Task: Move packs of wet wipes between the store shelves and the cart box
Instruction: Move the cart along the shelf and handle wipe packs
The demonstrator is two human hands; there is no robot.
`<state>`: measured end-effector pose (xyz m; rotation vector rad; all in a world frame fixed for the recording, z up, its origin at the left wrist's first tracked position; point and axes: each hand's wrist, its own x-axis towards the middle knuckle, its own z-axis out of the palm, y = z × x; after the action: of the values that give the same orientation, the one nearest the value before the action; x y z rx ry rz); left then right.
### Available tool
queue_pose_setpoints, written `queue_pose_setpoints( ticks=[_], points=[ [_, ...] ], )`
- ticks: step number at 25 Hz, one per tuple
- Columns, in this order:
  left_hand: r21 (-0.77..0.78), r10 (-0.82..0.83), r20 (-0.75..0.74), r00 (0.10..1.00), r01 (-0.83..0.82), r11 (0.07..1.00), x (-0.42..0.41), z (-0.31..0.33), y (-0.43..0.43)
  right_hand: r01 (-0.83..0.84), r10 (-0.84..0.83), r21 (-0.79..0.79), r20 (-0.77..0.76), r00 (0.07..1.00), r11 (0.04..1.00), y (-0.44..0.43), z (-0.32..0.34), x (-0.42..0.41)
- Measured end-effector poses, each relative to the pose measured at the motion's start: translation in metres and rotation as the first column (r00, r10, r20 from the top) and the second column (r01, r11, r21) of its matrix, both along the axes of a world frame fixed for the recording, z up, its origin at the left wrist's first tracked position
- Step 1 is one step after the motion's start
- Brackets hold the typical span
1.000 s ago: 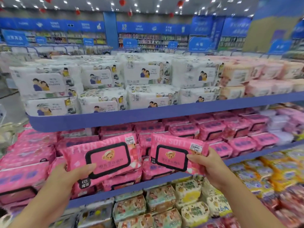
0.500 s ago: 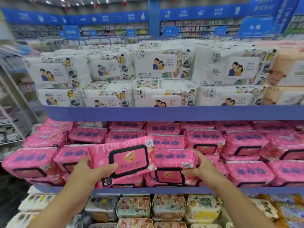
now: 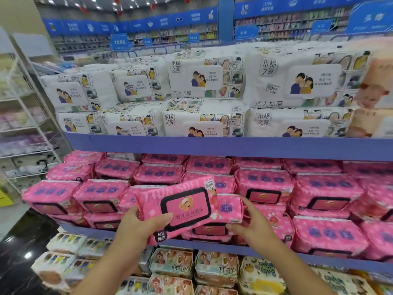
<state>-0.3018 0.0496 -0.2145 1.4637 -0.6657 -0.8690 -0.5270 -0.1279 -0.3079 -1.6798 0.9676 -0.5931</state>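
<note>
1. Left hand [image 3: 138, 226] is wrapped round the left end of a pink pack [image 3: 180, 209], thumb on its face. It's holding the pack tilted, just in front of the middle shelf [image 3: 308, 257].
2. Right hand [image 3: 253, 226] pinches the right end of a second pack [image 3: 230, 207], which is in among the pink stacks at the shelf front, half hidden behind the first one.
3. Can't really tell if that second pack is resting on the pile or lifted a bit.
4. White packs [image 3: 204, 81] fill the top shelf [image 3: 212, 145].
</note>
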Motion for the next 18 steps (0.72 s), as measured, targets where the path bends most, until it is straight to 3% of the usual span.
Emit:
queue_pose_setpoints(
  ticks=[7,12,18],
  points=[
    [0.027,-0.073,0.027,0.997,0.072,0.997,-0.025,-0.003,-0.035,0.046,-0.049,-0.054,-0.054,0.997,0.997,-0.004,0.013,-0.023],
    [0.016,-0.153,-0.016,0.988,0.153,0.988,-0.047,-0.005,-0.048,0.117,-0.117,-0.011,0.005,0.993,0.993,0.007,0.005,-0.018],
    [0.029,-0.079,-0.013,0.997,0.079,0.996,-0.032,-0.004,-0.044,0.137,-0.142,0.063,0.071,0.987,0.988,0.008,0.005,0.005]
  ],
)
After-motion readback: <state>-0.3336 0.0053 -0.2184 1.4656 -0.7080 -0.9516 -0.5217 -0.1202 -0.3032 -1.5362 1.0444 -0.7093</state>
